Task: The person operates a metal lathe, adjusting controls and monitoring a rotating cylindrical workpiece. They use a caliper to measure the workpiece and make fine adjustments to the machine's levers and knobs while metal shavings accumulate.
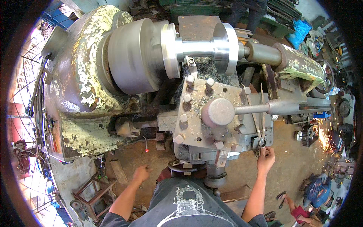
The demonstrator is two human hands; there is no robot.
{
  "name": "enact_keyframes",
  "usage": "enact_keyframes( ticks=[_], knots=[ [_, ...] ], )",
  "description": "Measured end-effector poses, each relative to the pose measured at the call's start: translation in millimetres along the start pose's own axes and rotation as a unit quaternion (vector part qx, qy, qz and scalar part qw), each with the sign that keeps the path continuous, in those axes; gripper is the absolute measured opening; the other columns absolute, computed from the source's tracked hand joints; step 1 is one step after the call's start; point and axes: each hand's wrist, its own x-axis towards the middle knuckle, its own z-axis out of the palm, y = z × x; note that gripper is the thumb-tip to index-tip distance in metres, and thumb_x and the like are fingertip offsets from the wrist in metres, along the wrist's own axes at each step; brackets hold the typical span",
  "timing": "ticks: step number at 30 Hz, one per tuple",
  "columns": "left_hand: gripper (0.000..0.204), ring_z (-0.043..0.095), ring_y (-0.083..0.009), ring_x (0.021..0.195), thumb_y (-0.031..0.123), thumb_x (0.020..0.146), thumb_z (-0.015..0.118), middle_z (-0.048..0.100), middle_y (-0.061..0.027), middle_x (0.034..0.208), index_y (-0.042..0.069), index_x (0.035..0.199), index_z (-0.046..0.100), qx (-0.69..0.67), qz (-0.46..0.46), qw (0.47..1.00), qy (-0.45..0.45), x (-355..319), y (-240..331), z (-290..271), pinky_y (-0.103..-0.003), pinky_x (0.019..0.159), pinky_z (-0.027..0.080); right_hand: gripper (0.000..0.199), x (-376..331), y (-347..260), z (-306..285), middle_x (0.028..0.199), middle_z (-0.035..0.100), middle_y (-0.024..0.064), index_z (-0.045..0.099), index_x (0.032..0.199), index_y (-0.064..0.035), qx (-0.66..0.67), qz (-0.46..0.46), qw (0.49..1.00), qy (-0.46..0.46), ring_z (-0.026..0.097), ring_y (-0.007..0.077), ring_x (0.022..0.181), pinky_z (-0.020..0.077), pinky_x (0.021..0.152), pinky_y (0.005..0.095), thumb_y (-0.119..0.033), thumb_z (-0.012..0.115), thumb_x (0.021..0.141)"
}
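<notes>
My right hand is closed at the pivot end of a pair of metal calipers, beside the corner of the lathe's tool post. The two caliper legs point away from me over the tool post. Low on the left, my left hand hangs in the air, touching no part of the machine; its fingers are too unclear to read. A shiny flanged metal workpiece sits between the blurred chuck and the tailstock. A cutting tool points toward it.
Square-headed bolts and a long clamp lever stand up from the tool post. Metal chips lie below the workpiece. A handwheel is just before my body. Sparks fly at the far right, and another person is lower right.
</notes>
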Motion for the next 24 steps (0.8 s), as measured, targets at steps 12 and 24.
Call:
enact_keyframes(
  ticks=[12, 24],
  knots=[
    [0.083, 0.046, -0.0299, 0.132, 0.057, 0.08, 0.073, 0.057, -0.0159, 0.135, 0.009, 0.143, 0.046, -0.372, 0.123, 0.919, -0.046, -39, 152, 55, -0.039, 0.12, 0.014, 0.022, 0, -2, -3, 0.059, 0.051, 0.0074, 0.063, 0.086, -0.0001, 0.0, 0.073, 0.997, -0.029, 0.042, 0.0158, 0.055, 0.0386, 0.053, 0.0345, -0.02, 0.07, 0.091],
    [0.086, 0.036, -0.027, 0.135, 0.055, 0.078, 0.076, 0.049, -0.0155, 0.14, -0.002, 0.136, 0.047, -0.266, 0.158, 0.949, -0.064, -20, 149, 65, -0.039, 0.117, -0.001, 0.023, 0, -3, -3, 0.059, 0.052, 0.0078, 0.063, 0.085, -0.0002, -0.014, 0.062, 0.998, -0.025, 0.043, 0.017, 0.055, 0.0394, 0.053, 0.0348, -0.022, 0.07, 0.09]
  ],
)
